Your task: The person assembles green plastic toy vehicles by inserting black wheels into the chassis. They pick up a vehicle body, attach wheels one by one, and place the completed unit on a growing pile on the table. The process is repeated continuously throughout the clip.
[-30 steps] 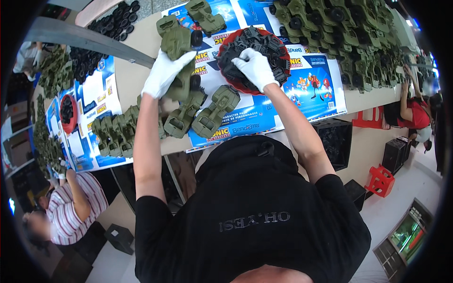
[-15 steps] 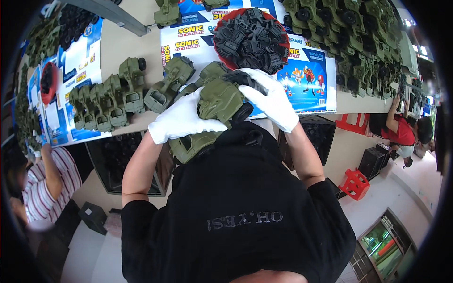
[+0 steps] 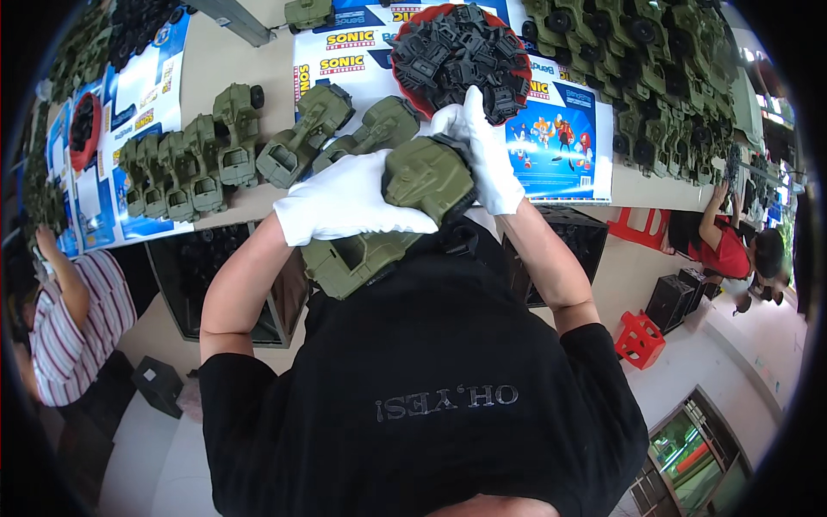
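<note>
An olive-green toy truck [image 3: 428,179] with black wheels is held tilted in front of my chest. My left hand [image 3: 349,200], in a white glove, is closed around its middle, with the open bed end sticking out below the wrist. Against the truck's far front end presses my white-gloved right hand [image 3: 484,151], one finger pointing up. Its other fingers curl behind the front, partly hidden, and a dark part shows there only as a sliver. Just beyond my left hand, two more green toy trucks [image 3: 306,133] lie on the table.
A red bowl [image 3: 397,76] heaped with black plastic parts [image 3: 461,56] stands beyond my hands. Green trucks [image 3: 185,164] line up at left; many more [image 3: 637,60] are stacked at right. Dark crates [image 3: 233,284] sit below the table edge. Other people work at both sides.
The truck has turned and shifted slightly right. My right hand has swung in against its front, and the black part seen there before is now mostly hidden.
</note>
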Available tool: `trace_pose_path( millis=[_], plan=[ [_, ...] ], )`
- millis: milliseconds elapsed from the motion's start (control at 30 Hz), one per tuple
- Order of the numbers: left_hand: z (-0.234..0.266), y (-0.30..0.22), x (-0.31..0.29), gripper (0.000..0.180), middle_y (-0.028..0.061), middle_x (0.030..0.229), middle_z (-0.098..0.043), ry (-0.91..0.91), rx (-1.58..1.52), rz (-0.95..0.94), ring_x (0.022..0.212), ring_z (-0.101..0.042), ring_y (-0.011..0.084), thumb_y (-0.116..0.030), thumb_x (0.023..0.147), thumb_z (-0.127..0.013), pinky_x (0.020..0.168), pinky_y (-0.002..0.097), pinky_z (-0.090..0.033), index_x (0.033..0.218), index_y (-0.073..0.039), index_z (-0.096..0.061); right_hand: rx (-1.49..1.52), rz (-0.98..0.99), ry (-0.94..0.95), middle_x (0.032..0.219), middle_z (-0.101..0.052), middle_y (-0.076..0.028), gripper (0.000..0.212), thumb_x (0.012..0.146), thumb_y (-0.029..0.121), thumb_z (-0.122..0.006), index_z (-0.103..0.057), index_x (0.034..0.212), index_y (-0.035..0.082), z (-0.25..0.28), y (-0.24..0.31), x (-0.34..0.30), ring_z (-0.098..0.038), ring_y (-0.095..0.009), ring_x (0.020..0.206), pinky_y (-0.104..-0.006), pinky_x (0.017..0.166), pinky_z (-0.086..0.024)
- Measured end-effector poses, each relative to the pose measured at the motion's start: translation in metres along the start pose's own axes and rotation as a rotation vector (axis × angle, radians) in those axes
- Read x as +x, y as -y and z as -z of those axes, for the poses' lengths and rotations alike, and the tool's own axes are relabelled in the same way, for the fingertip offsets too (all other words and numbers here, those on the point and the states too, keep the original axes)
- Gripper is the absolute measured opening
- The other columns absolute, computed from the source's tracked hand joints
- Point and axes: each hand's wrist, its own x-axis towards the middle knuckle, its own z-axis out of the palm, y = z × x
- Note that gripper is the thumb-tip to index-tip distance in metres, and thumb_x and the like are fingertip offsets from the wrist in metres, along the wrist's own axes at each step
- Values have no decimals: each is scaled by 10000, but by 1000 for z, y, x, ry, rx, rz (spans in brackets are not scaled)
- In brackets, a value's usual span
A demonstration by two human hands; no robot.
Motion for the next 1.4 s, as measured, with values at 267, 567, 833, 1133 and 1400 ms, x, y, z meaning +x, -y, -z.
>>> trace_pose_path(
  millis=[267,567,833,1133,1400],
  plan=[
    [-5,-6,-3,827,140,1064,-690,-14,-14,-33,947,-665,218,-481,669,-830,875,319,-498,1259,18,-536,7,33,-8,749,-596,-1,727,943,715,-230,-611,790,114,-6,2,-12,-542,-107,761,-246,773,-399],
    [-5,-8,-4,936,187,1117,-669,12,-11,14,1031,-650,308,-628,661,-761,928,358,-483,1320,-13,-507,298,-113,31,739,-608,-9,698,918,724,-339,-628,762,108,7,-9,-5,-550,-112,747,-252,769,-412],
    [-5,-5,-1,933,193,1102,-671,-32,18,42,1029,-654,296,-629,648,-765,926,349,-483,1272,23,-528,263,-20,-59,719,-601,-17,664,932,683,-386,-628,721,101,2,-19,0,-558,-131,733,-277,761,-427],
    [-3,-11,-2,919,170,1100,-676,-34,29,83,988,-664,267,-527,657,-816,910,345,-484,1296,47,-491,314,28,-154,701,-572,-2,572,953,604,-455,-618,745,97,-6,-13,-8,-538,-110,681,-252,666,-427],
    [-3,-17,1,873,166,980,-702,-42,100,16,916,-685,276,-523,661,-811,873,351,-503,1252,45,-512,348,-23,-49,703,-570,1,507,948,555,-517,-602,736,103,-2,-8,-7,-528,-100,666,-254,646,-430]
  ],
)
